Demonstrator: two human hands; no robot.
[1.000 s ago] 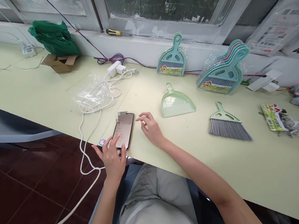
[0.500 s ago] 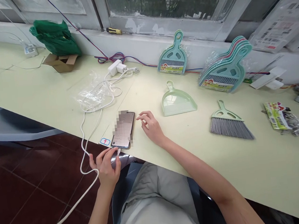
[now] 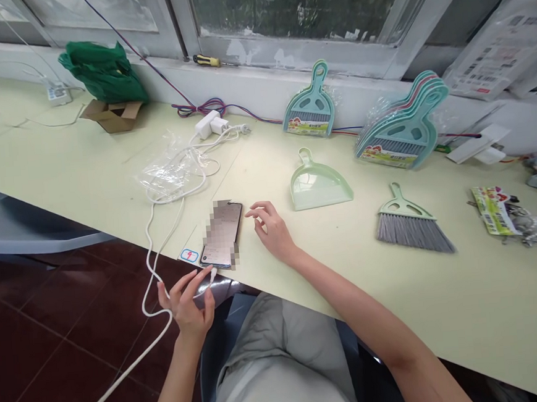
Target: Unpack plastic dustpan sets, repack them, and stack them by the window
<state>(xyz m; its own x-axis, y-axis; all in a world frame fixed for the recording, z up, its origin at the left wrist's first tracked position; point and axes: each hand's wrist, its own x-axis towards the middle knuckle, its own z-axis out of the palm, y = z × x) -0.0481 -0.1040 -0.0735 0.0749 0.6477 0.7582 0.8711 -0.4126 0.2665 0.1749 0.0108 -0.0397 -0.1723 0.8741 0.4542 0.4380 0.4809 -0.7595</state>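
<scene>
A phone (image 3: pixel 220 236) with its screen lit and partly blurred lies near the desk's front edge. The plug (image 3: pixel 213 273) of a white charging cable (image 3: pixel 150 263) sits at its lower end. Just below, my left hand (image 3: pixel 187 303) is open, fingers apart, its fingertips close to the plug and the phone's bottom edge. Part of the cable passes behind these fingers. My right hand (image 3: pixel 271 228) rests on the desk right of the phone, open and loosely bent, holding nothing.
A light green dustpan (image 3: pixel 322 187) and a small brush (image 3: pixel 412 224) lie to the right. Packaged dustpan sets (image 3: pixel 397 132) lean against the wall. Clear plastic wrap (image 3: pixel 171 171), a white charger (image 3: pixel 209 125), a cardboard box (image 3: pixel 113 117) and a green bag (image 3: pixel 103 71) are farther back. A numbered label (image 3: pixel 189 255) is beside the phone.
My left hand has drawn slightly down and left, its thumb and finger parting from the plug. The cable loop beside it shifted left. My right hand and the phone stay put.
</scene>
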